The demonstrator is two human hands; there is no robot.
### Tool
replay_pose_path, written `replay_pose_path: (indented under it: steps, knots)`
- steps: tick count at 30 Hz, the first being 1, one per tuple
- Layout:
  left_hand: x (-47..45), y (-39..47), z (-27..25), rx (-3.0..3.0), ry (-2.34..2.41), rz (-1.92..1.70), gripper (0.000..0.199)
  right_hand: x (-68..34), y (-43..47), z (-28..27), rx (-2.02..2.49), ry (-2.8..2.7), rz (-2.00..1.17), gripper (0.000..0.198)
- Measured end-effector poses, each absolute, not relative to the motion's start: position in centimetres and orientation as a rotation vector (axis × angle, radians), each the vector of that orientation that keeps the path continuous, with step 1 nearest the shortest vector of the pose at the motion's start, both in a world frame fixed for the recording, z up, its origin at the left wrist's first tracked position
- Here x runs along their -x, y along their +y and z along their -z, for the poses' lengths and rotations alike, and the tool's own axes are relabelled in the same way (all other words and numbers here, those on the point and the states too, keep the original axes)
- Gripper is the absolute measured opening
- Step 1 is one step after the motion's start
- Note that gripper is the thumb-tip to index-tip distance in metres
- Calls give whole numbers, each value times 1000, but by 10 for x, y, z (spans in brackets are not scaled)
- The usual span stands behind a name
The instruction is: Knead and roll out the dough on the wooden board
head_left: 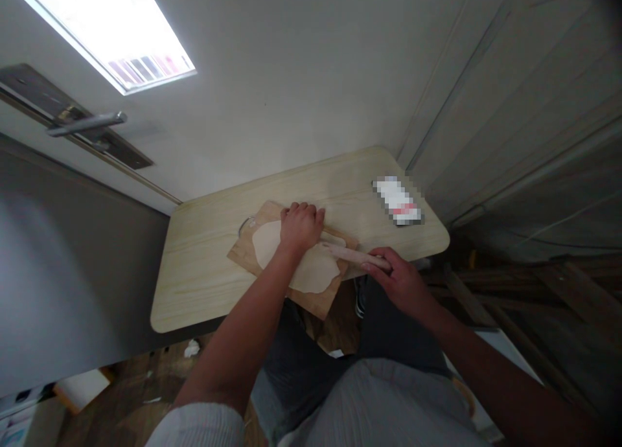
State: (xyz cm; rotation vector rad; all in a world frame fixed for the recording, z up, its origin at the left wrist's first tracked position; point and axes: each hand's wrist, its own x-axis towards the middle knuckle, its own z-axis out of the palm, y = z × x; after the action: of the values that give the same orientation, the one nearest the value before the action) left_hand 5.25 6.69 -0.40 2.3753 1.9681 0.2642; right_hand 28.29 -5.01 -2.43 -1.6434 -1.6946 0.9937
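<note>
A flat, pale sheet of rolled dough (315, 272) with a wavy edge lies on a brown wooden board (318, 302), whose near corner juts past the table edge. My right hand (396, 278) is wrapped round the near end of a light wooden rolling pin (352, 255), which slants over the dough's right part. Curled fingers of my left hand (302, 227) press down at the dough's far side, close to the pin's other end. What lies beneath those fingers is hidden. At the board's far left corner is a thin metal ring (247, 224).
The board rests on a pale wood-grain table (204, 259) with rounded corners, against a white door with a metal handle (90, 123). A phone (397, 201) with a blurred screen lies at the right. Crumpled white paper (192, 348) is on the floor.
</note>
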Motion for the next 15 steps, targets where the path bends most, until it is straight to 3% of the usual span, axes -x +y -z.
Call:
replay_pose_path:
  steps: [15]
  knots:
    - [-60,80,1,-2373,1970,-143,54,-285,-37,20,1650,-1736,-909,30]
